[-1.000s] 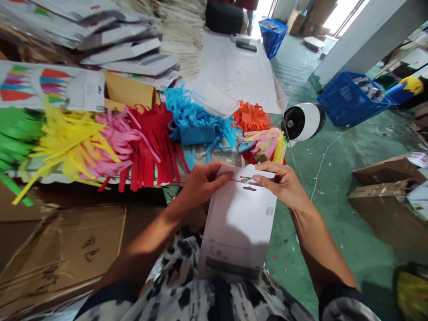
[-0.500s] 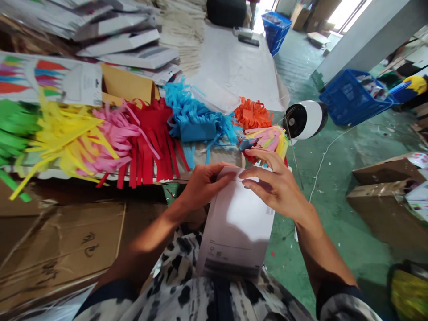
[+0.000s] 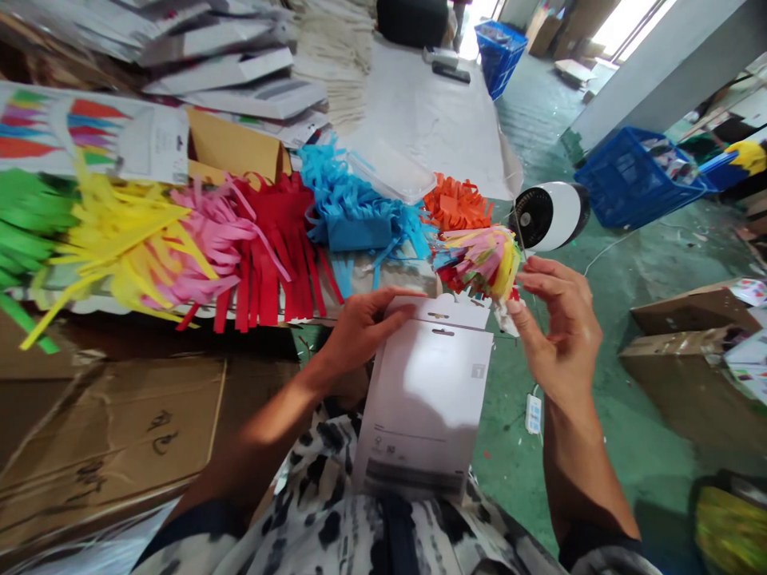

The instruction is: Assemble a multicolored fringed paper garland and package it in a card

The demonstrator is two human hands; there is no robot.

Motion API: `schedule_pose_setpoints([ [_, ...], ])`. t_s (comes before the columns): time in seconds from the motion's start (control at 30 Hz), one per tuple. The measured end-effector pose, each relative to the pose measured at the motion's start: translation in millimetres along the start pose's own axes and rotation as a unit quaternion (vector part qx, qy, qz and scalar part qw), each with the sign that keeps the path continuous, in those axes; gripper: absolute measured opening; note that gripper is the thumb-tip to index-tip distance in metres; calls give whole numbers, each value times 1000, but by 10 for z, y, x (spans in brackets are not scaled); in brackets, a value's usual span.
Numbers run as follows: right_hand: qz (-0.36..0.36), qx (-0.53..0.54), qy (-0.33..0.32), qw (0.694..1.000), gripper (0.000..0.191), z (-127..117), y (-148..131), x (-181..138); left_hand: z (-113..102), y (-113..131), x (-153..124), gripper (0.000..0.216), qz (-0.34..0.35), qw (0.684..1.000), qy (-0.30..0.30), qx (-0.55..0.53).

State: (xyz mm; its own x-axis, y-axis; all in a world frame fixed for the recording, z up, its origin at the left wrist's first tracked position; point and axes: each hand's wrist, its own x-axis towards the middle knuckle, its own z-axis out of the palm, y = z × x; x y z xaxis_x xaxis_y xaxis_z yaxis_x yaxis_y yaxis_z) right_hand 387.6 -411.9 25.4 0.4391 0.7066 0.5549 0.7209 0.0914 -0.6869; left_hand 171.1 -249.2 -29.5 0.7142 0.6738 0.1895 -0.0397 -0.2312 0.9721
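Observation:
My left hand (image 3: 368, 327) is closed on the upper left edge of a flat white carton (image 3: 419, 391), which leans against my lap. The carton's top shows hang-hole slots, and a grey square marked 1 is near its right side. To the right of it, my right hand (image 3: 560, 327) is raised with thumb and fingers curved apart, and I see nothing held. Its fingertips are beside a multicoloured tassel bundle (image 3: 482, 255) at the table's corner. A small whitish scrap (image 3: 506, 321) lies close to the thumb tip.
Fringed paper lies along the table edge: green (image 3: 29, 228), yellow (image 3: 120, 231), pink (image 3: 209, 239), red (image 3: 279, 239), blue (image 3: 359, 228) and orange (image 3: 459, 204). Stacked flat cartons (image 3: 240, 68) lie behind. A white fan (image 3: 551, 216) and blue crates (image 3: 638, 176) stand to the right.
My right hand has moved off the carton's top to the right, towards the tassel bundle. The carton's slotted top is now uncovered. My left hand has kept its hold.

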Motion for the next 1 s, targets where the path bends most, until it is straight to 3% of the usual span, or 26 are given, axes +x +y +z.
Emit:
schedule_pose_setpoints([
  [0.07,74,34,-96,992,57,-5,94,-59,-3,-4,0,27,3,1000,5,-1],
  [0.1,108,59,-138,983,60,7,138,-85,-2,-4,2,26,8,1000,4,-6],
  [0.17,153,107,-176,967,46,52,212,-123,-3,-3,11,25,14,1000,-5,-22],
  [0.27,149,154,-165,963,21,125,296,-136,-27,-13,26,25,7,999,-18,-42],
  [0.33,131,164,-169,963,15,159,337,-129,-61,-27,32,25,-2,998,-30,-57],
  [0.5,113,184,-149,965,15,229,382,-153,-123,-56,24,26,-27,995,-48,-86],
  [0.6,164,219,-133,952,12,278,364,-188,-97,-37,10,27,-35,996,-26,-77],
  [0.73,253,273,-147,917,44,345,319,-210,-17,5,8,25,-49,997,7,-65],
  [1.0,229,253,-113,933,19,470,367,-261,65,-137,17,21,3,997,35,-72],
])
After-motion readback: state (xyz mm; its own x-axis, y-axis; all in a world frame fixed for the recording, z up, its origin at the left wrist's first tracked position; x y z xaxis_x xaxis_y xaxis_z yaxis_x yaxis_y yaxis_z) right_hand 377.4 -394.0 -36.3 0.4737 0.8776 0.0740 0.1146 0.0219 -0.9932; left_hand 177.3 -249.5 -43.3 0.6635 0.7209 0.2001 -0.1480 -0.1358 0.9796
